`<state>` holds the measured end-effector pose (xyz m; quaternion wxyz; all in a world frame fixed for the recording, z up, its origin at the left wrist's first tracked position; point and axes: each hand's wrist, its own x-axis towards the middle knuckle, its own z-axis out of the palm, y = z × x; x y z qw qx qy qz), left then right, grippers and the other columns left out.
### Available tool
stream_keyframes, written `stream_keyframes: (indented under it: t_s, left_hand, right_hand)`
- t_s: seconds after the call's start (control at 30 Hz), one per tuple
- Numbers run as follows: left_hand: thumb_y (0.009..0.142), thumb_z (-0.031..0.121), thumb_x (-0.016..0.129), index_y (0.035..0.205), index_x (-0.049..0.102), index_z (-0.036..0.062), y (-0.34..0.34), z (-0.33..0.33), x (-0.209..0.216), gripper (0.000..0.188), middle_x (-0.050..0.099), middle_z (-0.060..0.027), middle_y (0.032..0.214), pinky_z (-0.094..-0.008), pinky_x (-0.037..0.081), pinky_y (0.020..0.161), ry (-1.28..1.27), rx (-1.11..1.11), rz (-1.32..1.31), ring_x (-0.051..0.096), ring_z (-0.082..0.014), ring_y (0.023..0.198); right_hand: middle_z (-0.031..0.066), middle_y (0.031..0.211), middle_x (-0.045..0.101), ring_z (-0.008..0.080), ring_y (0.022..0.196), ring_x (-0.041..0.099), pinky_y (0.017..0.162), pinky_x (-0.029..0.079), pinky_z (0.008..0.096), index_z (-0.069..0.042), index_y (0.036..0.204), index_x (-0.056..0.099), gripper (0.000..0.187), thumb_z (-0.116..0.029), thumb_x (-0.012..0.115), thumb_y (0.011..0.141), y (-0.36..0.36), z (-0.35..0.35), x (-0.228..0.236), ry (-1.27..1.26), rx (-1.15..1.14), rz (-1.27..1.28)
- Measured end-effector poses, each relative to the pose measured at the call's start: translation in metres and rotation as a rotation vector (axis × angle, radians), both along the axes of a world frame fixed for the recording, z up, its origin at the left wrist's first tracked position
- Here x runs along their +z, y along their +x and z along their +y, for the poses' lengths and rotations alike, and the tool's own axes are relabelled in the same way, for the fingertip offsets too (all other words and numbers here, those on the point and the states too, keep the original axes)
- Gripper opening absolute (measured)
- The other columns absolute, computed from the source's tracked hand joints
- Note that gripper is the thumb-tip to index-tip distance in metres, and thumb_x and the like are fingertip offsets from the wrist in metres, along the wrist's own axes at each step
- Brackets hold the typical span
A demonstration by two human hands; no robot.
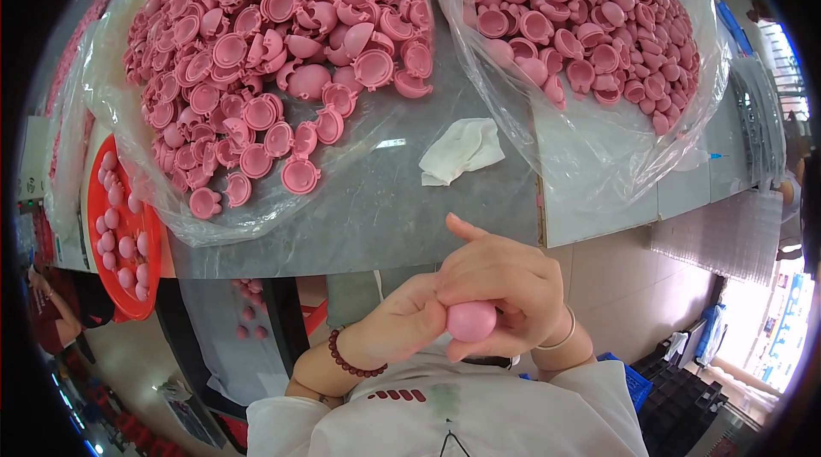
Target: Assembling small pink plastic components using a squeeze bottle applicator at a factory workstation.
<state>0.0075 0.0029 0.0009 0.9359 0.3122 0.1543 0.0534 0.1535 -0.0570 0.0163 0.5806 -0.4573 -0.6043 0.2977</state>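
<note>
A smooth pink plastic ball is held between my two hands, in front of my chest and just off the table's near edge. My left hand, with a dark red bead bracelet at its wrist, presses its fingers against the ball's left side. Around the top and right of the ball curl the fingers of my right hand. Its index finger points up and away. On the table lies a large heap of pink half shells at the left, and another heap of pink shells sits at the right.
Clear plastic sheeting lies under the heaps. A crumpled white cloth rests on the grey table. At the left edge, a red tray holds several pink balls. More pink balls lie below the table edge. Another person's arm shows far left.
</note>
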Motion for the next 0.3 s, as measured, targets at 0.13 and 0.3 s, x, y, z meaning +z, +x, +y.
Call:
stream_keyframes:
  t_s: [0.13, 0.3]
  left_hand:
    - [0.076, 0.061, 0.05, 0.108, 0.048, -0.0002, 0.002, 0.003, 0.002, 0.07, 0.054, -0.0097, 0.098, -0.0312, 0.044, 0.082, -0.061, -0.081, -0.103, 0.054, -0.0191, 0.094]
    - [0.074, 0.056, 0.057, 0.109, 0.047, 0.0027, -0.016, 0.027, -0.005, 0.065, 0.051, -0.0088, 0.101, -0.035, 0.042, 0.084, 0.646, 0.162, -0.19, 0.051, -0.0253, 0.097]
  right_hand:
    - [0.0077, 0.082, 0.06, 0.0228, 0.076, 0.059, 0.093, 0.036, 0.0466, -0.004, 0.091, 0.06, 0.036, -0.025, 0.075, 0.065, -0.004, 0.001, 0.001, 0.03, -0.022, -0.002]
    - [0.0137, 0.106, 0.057, 0.0351, 0.089, 0.059, 0.093, 0.037, 0.0448, -0.006, 0.097, 0.061, 0.048, -0.047, 0.063, 0.073, 0.027, -0.005, 0.004, 0.057, -0.197, -0.301]
